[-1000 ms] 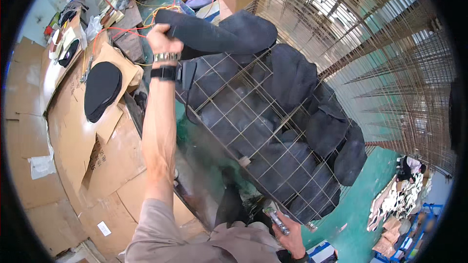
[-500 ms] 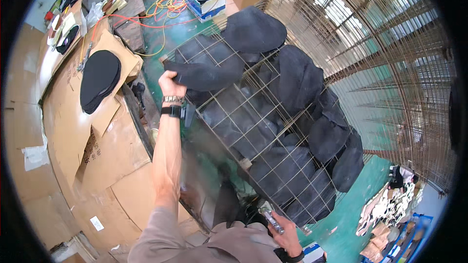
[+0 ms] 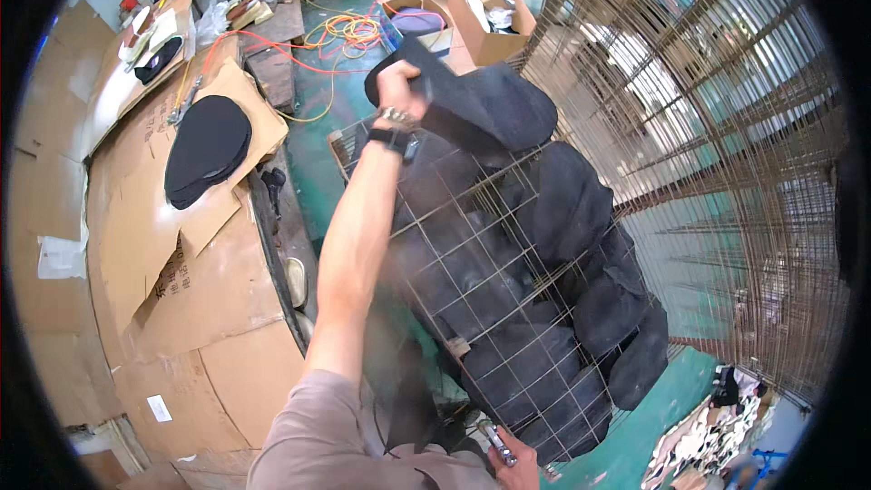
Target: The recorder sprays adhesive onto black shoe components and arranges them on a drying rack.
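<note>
Row of dark printed marks (image 3: 172, 279) on big brown cardboard (image 3: 238, 295), left side. Too small and fuzzy to read. Little white paper tag (image 3: 159, 408) lower down on cardboard; any words on it too tiny to read.

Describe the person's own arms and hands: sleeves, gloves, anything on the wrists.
The left arm has a short grey-brown sleeve, with a metallic bracelet and a black wristband at the wrist. The left hand and right hand wear no gloves; the right wrist is out of view.
</note>
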The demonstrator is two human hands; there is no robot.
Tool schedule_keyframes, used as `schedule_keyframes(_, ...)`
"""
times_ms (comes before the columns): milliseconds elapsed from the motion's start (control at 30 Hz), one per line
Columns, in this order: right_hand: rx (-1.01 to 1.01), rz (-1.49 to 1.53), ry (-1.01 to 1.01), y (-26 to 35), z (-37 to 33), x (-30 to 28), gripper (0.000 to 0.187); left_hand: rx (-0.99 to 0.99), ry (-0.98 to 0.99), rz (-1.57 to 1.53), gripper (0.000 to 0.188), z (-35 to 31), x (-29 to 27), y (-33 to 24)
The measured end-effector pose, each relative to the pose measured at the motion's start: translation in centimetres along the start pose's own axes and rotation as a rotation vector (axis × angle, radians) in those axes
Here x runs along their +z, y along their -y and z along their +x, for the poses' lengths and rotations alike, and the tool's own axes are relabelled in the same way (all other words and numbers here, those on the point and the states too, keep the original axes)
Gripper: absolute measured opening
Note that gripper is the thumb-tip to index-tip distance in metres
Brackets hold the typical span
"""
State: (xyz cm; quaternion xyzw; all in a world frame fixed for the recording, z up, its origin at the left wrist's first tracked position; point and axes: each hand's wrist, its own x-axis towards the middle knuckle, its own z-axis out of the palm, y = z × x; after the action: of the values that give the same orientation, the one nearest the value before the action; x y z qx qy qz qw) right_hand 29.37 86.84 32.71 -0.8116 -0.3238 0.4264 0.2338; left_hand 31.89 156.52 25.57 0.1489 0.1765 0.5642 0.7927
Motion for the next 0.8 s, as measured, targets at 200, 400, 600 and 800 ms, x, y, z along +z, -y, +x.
schedule_keyframes(200, -0.004, -0.01, -0.061, -1.0, 0.4, 0.4, 0.044, 0.029, -0.294, 0.237, 0.007, -9.4, -14.6, -3.3)
schedule_keyframes(400, 0.066, -0.06, 0.031, -1.3, 0.8, 0.5, 0.043, -0.153, -0.483, 0.306, 0.045, -14.6, -24.1, -2.5)
schedule_keyframes(600, 0.085, 0.005, -0.006, -0.5, 0.6, 0.4, 0.043, 0.327, -0.734, 1.216, 0.048, -17.2, -26.0, 1.0)
schedule_keyframes(800, 0.039, -0.023, -0.011, -0.8, -0.3, 0.0, 0.044, 0.372, -0.577, 1.421, 0.035, -19.4, -26.7, 1.8)
